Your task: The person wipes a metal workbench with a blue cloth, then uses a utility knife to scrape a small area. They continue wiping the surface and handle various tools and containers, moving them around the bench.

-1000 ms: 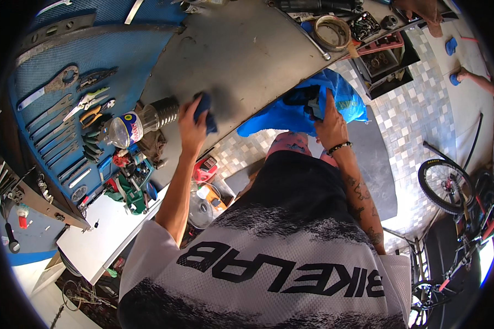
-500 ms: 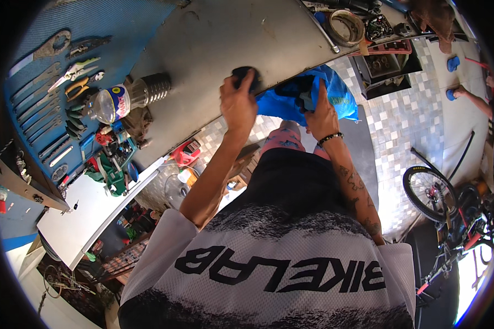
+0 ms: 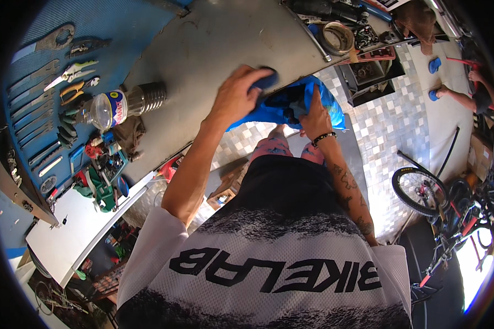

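Note:
My left hand (image 3: 234, 97), slightly blurred, is closed around a rounded dark blue object (image 3: 265, 80) whose kind I cannot make out. It is at the front edge of the grey workbench (image 3: 214, 44). Just right of it, my right hand (image 3: 317, 122), with a bead bracelet at the wrist, grips the rim of a bright blue plastic bag (image 3: 331, 104). The bag's mouth gapes against the bench edge, and dark contents partly show inside. Some of the right fingers are hidden behind the bag.
A clear plastic bottle (image 3: 110, 108) lies on the bench at left, beside a blue tool board (image 3: 33, 71). Metal parts and a ring (image 3: 337, 38) crowd the far right. An open drawer (image 3: 370, 79) juts out there. A bike wheel (image 3: 421, 192) and another person's leg (image 3: 458, 97) are at right.
My left hand has moved right with the dark blue object, toward the bag's mouth. The right hand still grips the bag. The whole view has shifted slightly.

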The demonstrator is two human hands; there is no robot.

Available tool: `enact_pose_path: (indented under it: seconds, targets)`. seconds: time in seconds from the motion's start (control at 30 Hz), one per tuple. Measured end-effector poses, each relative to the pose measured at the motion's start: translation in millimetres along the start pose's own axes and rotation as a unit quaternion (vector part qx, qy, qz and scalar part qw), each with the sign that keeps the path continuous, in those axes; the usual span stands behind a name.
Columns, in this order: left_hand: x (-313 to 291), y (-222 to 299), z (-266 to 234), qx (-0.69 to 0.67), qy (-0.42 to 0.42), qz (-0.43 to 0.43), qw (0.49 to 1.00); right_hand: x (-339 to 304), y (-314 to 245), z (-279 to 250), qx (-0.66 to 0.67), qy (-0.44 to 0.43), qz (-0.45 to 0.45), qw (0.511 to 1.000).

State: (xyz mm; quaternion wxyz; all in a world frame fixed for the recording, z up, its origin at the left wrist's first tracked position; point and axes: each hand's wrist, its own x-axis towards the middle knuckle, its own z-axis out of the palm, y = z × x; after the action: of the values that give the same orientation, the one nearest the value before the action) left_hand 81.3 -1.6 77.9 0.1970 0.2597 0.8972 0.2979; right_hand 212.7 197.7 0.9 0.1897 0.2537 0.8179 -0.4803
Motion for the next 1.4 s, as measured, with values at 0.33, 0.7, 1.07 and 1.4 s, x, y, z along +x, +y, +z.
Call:
enact_pose_path:
  seconds: [0.33,0.7,1.07,1.4]
  targets:
    - [-11,-26,49,0.195,0.011,0.142,0.970,-1,2,12,0.022,0.034,-0.030,0.999]
    - [7,-40,1,-0.211,-0.179,0.040,0.960,-2,-12,6,0.045,-0.010,0.010,0.999]
    - [143,-119,-49,0.246,0.227,-0.059,0.941,-5,0,22,-0.060,0.099,-0.064,0.991]
    - [167,-79,-81,0.100,0.328,-0.003,0.939,-3,-4,18,-0.030,0.062,-0.023,0.997]
